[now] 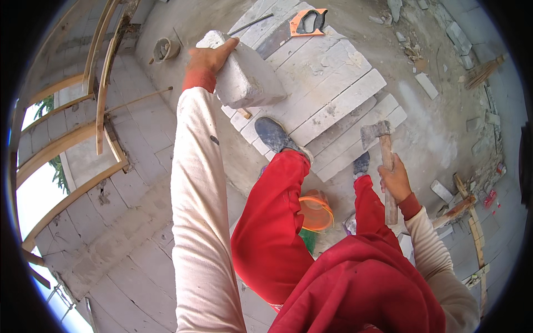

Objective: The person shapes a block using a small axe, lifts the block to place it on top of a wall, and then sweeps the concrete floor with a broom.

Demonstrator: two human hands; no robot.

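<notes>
My left hand (pixel 211 58) grips the top end of a pale grey concrete block (pixel 250 77), which stands tilted on a low platform of similar blocks (pixel 327 83). My right hand (pixel 395 178) is closed around the wooden handle of a hatchet (pixel 376 132), its head up and over the platform's near right edge. Behind the held block lies a handsaw (pixel 308 23) with an orange and black handle, its blade partly hidden by the block. A thin dark rod (pixel 251 24) lies near it. A small wooden piece (pixel 244 113) shows under the block.
One of my shoes (pixel 275 133) rests on the platform, the other beside it. An orange bucket (pixel 316 212) is between my legs. A pale bucket (pixel 165 50) stands far left, near wooden framing (pixel 105 83). Block scraps (pixel 426 86) and a broom (pixel 486 72) lie at right.
</notes>
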